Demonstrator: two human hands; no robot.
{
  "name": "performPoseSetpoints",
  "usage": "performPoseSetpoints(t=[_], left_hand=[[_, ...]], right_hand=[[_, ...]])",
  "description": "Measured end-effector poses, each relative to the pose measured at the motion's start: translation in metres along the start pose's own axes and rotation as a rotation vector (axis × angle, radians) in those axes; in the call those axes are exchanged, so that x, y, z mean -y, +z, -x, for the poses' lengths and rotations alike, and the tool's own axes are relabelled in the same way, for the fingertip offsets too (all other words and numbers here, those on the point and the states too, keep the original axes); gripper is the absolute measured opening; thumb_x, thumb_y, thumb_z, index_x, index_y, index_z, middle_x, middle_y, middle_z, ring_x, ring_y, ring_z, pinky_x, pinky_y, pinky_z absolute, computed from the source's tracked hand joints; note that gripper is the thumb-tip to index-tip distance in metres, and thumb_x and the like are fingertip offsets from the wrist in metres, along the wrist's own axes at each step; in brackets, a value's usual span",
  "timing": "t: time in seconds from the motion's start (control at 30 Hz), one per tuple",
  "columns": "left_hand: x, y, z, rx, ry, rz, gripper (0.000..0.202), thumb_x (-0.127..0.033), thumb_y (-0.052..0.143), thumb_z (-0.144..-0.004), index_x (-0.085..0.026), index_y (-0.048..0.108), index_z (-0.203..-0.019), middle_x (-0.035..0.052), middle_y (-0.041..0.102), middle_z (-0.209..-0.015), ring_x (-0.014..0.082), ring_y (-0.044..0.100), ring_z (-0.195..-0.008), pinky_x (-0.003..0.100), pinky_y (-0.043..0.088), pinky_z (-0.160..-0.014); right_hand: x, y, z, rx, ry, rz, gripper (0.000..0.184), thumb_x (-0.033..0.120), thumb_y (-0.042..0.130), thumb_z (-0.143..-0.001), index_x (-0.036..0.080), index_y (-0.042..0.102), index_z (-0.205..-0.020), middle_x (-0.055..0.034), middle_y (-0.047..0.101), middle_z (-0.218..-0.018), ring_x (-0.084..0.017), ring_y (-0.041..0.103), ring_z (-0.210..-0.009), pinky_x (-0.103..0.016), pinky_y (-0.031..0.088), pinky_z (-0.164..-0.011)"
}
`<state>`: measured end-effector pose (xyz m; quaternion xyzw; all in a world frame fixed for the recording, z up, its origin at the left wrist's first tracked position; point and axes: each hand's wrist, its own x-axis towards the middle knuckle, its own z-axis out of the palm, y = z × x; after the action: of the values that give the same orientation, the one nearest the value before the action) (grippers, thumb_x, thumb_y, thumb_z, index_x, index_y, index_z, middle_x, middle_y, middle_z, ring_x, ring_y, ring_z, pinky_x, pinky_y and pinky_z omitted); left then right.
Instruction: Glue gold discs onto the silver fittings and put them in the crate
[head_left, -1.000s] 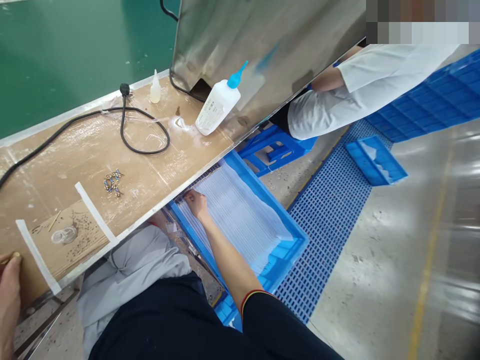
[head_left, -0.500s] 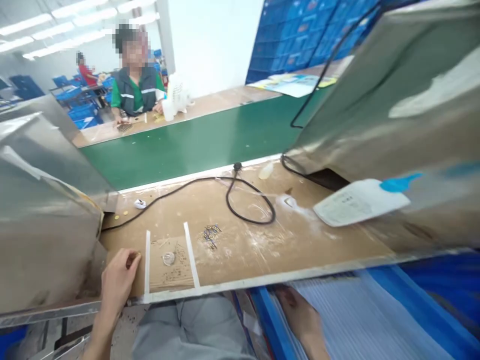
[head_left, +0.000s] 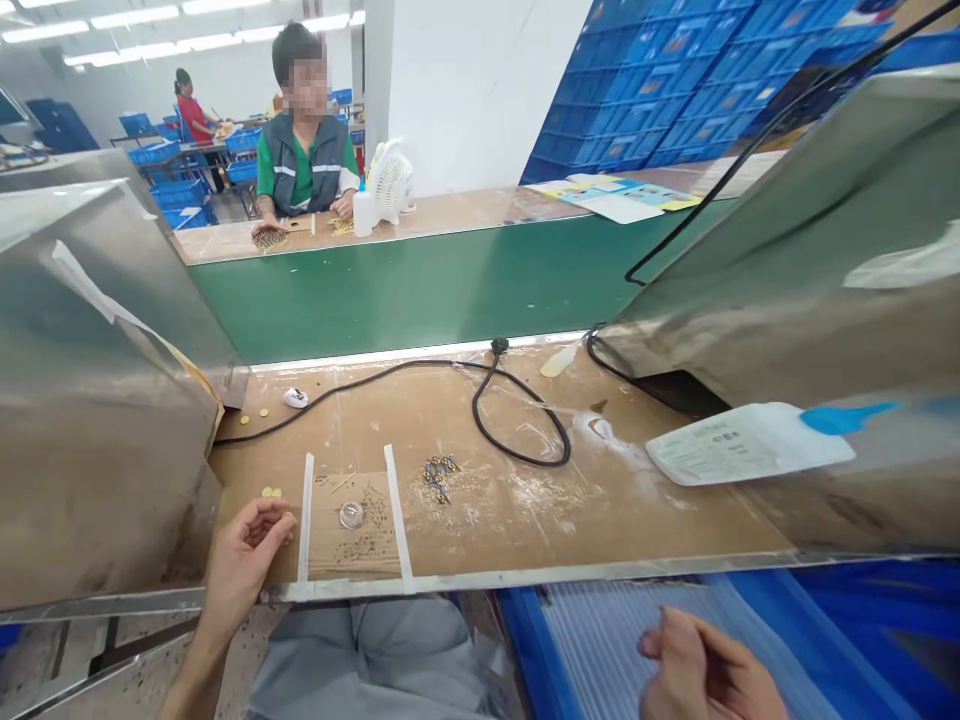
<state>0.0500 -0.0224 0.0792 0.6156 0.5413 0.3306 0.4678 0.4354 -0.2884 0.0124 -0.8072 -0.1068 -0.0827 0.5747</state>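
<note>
My left hand (head_left: pixel 249 548) rests at the left of the bench by a white tape strip (head_left: pixel 306 520). Its thumb and fingers are pinched together; a pale edge shows at the tips, too small to name. Just beyond its fingers lie small yellow discs (head_left: pixel 271 492). Between two tape strips sits a small round clear dish (head_left: pixel 351 515), with dark specks and thin sticks around it. A cluster of small brass-and-blue pieces (head_left: pixel 439 476) lies to the right. My right hand (head_left: pixel 705 665) is curled above a blue crate (head_left: pixel 525 630) below the bench edge; what it holds, if anything, is hidden.
A black cable (head_left: pixel 559 458) loops across the bench. At the right lies a white bottle (head_left: pixel 739 445) with a blue nozzle. Metal panels (head_left: pixel 97 430) wall both sides. Beyond a green belt (head_left: pixel 420 290), a co-worker (head_left: pixel 307 165) sits near a white fan (head_left: pixel 391 185).
My right hand has moved right over the crate, turning with its fingers curled up. My left hand stays pinched, and yellow discs beyond it now show. The view has shifted slightly.
</note>
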Motion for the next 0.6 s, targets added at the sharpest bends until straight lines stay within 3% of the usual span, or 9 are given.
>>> performPoseSetpoints(t=[0.07, 0.13, 0.2, 0.27, 0.4, 0.6], left_hand=[[0.002, 0.004, 0.0, 0.014, -0.021, 0.041, 0.056, -0.068, 0.089, -0.089, -0.017, 0.087, -0.112, 0.008, 0.085, -0.092, 0.0247, 0.08, -0.085, 0.033, 0.068, -0.084], [0.007, 0.008, 0.0, 0.021, -0.048, 0.074, 0.057, -0.068, 0.091, -0.088, -0.017, 0.09, -0.115, 0.0091, 0.087, -0.097, 0.0243, 0.081, -0.089, 0.032, 0.068, -0.087], [0.012, 0.011, 0.0, 0.016, -0.077, 0.12, 0.059, -0.066, 0.093, -0.087, -0.018, 0.09, -0.121, 0.0096, 0.089, -0.105, 0.0235, 0.081, -0.092, 0.031, 0.068, -0.089], [0.017, 0.012, 0.0, 0.02, -0.104, 0.156, 0.063, -0.065, 0.096, -0.085, -0.019, 0.089, -0.127, 0.01, 0.089, -0.113, 0.023, 0.081, -0.095, 0.03, 0.068, -0.09], [0.021, 0.013, 0.002, 0.042, -0.135, 0.162, 0.067, -0.067, 0.095, -0.086, -0.02, 0.087, -0.132, 0.0109, 0.088, -0.121, 0.0228, 0.081, -0.096, 0.031, 0.068, -0.091], [0.017, 0.017, 0.01, 0.055, -0.139, 0.152, 0.072, -0.076, 0.091, -0.084, -0.019, 0.089, -0.127, 0.0126, 0.088, -0.117, 0.0277, 0.082, -0.104, 0.036, 0.069, -0.096]], right_hand=[[0.033, 0.014, 0.002, 0.139, -0.127, -0.038, 0.043, 0.069, 0.077, -0.098, 0.026, 0.078, -0.1, -0.0043, 0.072, -0.079, -0.027, 0.069, -0.073, -0.044, 0.056, -0.077], [0.059, 0.034, 0.004, 0.375, -0.246, -0.036, 0.037, 0.062, 0.074, -0.103, 0.025, 0.083, -0.105, -0.0075, 0.082, -0.095, -0.027, 0.077, -0.086, -0.042, 0.06, -0.084], [0.077, 0.058, 0.006, 0.613, -0.334, -0.019, 0.032, 0.055, 0.072, -0.106, 0.026, 0.085, -0.109, -0.0086, 0.087, -0.111, -0.028, 0.081, -0.102, -0.042, 0.062, -0.094], [0.086, 0.083, 0.007, 0.772, -0.359, -0.014, 0.029, 0.047, 0.067, -0.109, 0.025, 0.084, -0.117, -0.009, 0.086, -0.119, -0.026, 0.081, -0.109, -0.041, 0.062, -0.1], [0.094, 0.116, 0.006, 0.876, -0.389, 0.136, 0.024, 0.035, 0.062, -0.11, 0.023, 0.082, -0.117, -0.0084, 0.086, -0.119, -0.025, 0.079, -0.11, -0.039, 0.059, -0.097], [0.108, 0.129, 0.007, 0.942, -0.488, 0.393, 0.023, 0.035, 0.061, -0.111, 0.025, 0.079, -0.102, -0.0069, 0.083, -0.103, -0.027, 0.078, -0.099, -0.039, 0.053, -0.089]])
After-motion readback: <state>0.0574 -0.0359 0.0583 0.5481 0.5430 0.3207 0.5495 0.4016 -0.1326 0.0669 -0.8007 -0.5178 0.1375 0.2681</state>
